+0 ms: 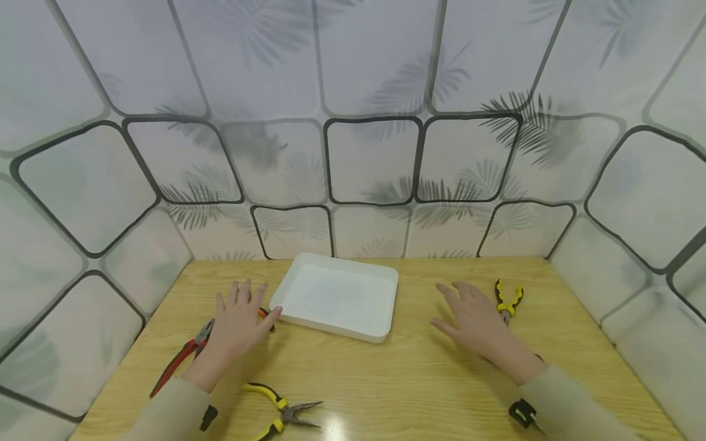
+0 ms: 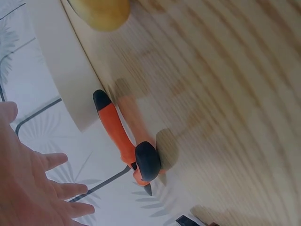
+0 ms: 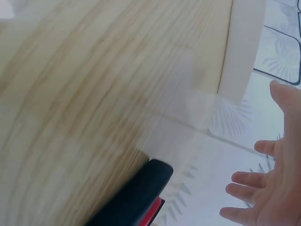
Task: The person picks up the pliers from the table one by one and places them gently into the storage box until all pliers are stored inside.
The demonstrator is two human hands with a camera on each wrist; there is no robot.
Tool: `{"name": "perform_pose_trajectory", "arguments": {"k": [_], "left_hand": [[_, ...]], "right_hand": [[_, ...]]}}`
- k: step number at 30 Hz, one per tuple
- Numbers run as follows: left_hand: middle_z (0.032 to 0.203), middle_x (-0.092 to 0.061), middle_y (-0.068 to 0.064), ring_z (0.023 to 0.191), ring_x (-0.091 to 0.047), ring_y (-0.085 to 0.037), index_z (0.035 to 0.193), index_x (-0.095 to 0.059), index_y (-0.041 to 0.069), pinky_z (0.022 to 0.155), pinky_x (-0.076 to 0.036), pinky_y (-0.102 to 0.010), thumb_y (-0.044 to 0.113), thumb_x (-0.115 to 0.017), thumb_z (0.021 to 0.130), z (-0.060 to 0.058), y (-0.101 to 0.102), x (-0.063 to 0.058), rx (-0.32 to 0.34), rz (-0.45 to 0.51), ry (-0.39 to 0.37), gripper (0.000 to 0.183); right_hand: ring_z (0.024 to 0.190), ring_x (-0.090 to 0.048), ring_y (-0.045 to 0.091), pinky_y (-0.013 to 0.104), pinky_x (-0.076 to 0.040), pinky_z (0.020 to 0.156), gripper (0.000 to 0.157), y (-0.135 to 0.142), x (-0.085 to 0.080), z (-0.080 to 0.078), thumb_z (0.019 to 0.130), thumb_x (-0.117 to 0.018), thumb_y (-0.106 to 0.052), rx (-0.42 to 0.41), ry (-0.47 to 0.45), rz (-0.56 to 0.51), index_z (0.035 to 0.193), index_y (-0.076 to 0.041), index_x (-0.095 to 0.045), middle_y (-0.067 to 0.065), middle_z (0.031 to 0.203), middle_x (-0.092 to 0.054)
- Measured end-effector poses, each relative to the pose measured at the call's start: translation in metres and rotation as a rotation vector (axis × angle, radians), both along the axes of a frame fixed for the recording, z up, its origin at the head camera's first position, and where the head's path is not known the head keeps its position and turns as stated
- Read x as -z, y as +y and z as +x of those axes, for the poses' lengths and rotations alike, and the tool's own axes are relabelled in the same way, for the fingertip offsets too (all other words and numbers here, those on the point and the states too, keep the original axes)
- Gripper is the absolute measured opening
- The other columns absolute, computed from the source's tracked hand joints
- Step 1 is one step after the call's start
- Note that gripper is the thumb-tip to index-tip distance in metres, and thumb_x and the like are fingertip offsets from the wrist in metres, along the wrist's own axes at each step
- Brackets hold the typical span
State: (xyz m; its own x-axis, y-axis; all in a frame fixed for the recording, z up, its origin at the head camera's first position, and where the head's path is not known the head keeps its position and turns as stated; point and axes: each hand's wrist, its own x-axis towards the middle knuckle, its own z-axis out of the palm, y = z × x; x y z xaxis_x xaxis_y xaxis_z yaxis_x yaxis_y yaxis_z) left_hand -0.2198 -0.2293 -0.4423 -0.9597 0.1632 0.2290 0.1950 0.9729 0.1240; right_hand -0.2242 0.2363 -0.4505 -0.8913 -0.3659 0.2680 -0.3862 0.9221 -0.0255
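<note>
A shallow white tray (image 1: 336, 297) lies on the table between the two hands. My left hand (image 1: 237, 321) is spread at the tray's left side, its thumb by the rim; whether they touch I cannot tell. Beneath that hand, partly hidden, are orange-and-black-handled pliers (image 2: 115, 129). Left of it lie red-handled pliers (image 1: 184, 355), partly covered by the forearm. My right hand (image 1: 471, 315) is held palm down, fingers extended, to the right of the tray, holding nothing. Just beyond it are yellow-and-black pliers (image 1: 507, 300), their jaws hidden behind the hand.
Long-nose pliers with yellow-and-black handles (image 1: 287, 411) lie spread near the front edge. A black-and-red handle (image 3: 136, 197) shows in the right wrist view. Beside the right sleeve is a small black item (image 1: 523, 413). Patterned walls (image 1: 369, 159) enclose the wooden table (image 1: 419, 386).
</note>
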Motion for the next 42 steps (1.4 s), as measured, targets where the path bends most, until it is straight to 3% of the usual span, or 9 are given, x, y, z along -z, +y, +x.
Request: {"name": "perform_pose_trajectory", "arguments": {"k": [23,42], "left_hand": [[0.141,-0.033,-0.031,0.13,-0.028,-0.05,0.141,-0.037,0.004,0.102,-0.017,-0.068,0.057,-0.037,0.094,-0.033,-0.004,0.003,-0.014,0.014,-0.044,0.071],[0.132,-0.046,-0.028,0.124,-0.038,-0.048,0.137,-0.041,0.003,0.102,-0.018,-0.068,0.052,-0.039,0.095,-0.057,-0.001,0.013,-0.002,-0.064,-0.117,0.064]], "right_hand": [[0.11,-0.053,0.036,0.052,-0.043,0.089,0.069,-0.029,0.004,-0.021,0.087,-0.055,-0.055,-0.026,-0.022,-0.035,0.139,-0.012,-0.043,0.021,0.12,-0.053],[0.104,-0.055,0.033,0.049,-0.045,0.086,0.064,-0.051,0.021,-0.033,0.087,-0.051,-0.059,-0.037,-0.046,-0.043,0.131,-0.013,-0.052,0.016,0.111,-0.058]]}}
